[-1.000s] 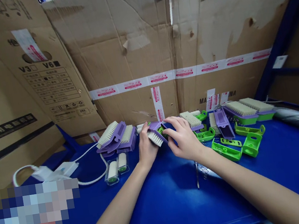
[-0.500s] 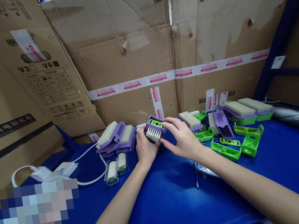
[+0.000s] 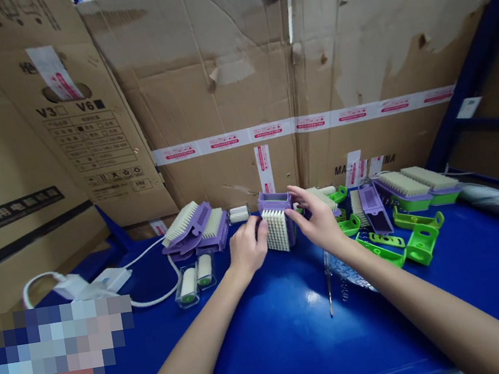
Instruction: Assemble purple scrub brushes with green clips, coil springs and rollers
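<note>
A purple scrubbing brush (image 3: 292,230) stands on end on the blue table, its cream bristles towards me and a rectangular opening at its top. My left hand (image 3: 247,250) is closed at its left edge, thumb beside the bristles. On the other side, my right hand (image 3: 320,223) grips the right edge between thumb and fingers. A thin metal screwdriver (image 3: 329,290) and a small coil spring (image 3: 344,290) lie below my right hand. Right of that hand are green plastic parts (image 3: 421,244) and a purple brush body (image 3: 375,209).
Purple brushes (image 3: 212,233) and two white rollers in clear cases (image 3: 189,285) lie left, near a white adapter and cable (image 3: 99,284). Two green-based brushes (image 3: 429,179) sit at the back right. Cardboard (image 3: 218,104) walls the rear of the table (image 3: 264,347).
The brush has gone from tilted in my hands to upright on the table, bristles facing me. The green piece seen in its opening is out of sight. My left hand has shifted slightly lower.
</note>
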Demonstrator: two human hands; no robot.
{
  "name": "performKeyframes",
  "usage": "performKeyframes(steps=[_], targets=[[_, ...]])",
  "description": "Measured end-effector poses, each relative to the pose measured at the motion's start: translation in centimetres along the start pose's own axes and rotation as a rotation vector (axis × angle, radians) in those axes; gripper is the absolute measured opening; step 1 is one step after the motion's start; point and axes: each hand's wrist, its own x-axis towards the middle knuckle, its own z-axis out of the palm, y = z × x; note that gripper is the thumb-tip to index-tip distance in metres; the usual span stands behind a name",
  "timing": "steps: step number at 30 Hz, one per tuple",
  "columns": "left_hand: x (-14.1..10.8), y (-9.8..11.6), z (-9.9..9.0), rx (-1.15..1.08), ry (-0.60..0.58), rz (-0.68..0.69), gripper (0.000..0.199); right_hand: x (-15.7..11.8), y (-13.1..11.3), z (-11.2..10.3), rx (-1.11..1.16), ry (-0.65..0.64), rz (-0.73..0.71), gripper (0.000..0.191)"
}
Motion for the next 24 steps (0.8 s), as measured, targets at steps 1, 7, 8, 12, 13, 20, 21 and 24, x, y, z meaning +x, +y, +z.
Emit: performKeyframes(steps=[1, 7, 8, 12, 13, 20, 21, 24], targets=[[0.2, -0.1, -0.4, 0.069, -0.005, -0.013, 0.037, 0.0, 0.1, 0.0, 0.008, 0.000, 0.003, 0.045], [1.1, -0.2, -2.3, 0.574, -0.167, -0.214, 0.029, 0.0, 0.3, 0.1, 0.031, -0.025, 0.035, 0.047], [1.1, -0.2, -2.7, 0.609, -0.193, -0.261, 0.029, 0.0, 0.4, 0.0, 0.027, -0.026, 0.033, 0.046], [1.4, -0.7, -4.2, 0.715, -0.262, -0.379, 0.028, 0.0, 0.5, 0.0, 0.008, -0.028, 0.013, 0.044], [1.4, -0.9, -4.5, 0.736, -0.295, -0.404, 0.026, 0.0, 0.5, 0.0, 0.004, -0.028, 0.011, 0.044], [1.0, -1.2, -4.7, 0.780, -0.404, -0.374, 0.024, 0.0, 0.4, 0.0, -0.006, -0.026, 0.013, 0.042], [0.8, -1.1, -4.6, 0.795, -0.373, -0.325, 0.025, 0.0, 0.4, 0.1, -0.005, -0.025, 0.014, 0.042], [0.4, -0.3, -4.4, 0.815, -0.317, -0.189, 0.029, 0.0, 0.5, 0.1, -0.002, -0.024, 0.011, 0.042]])
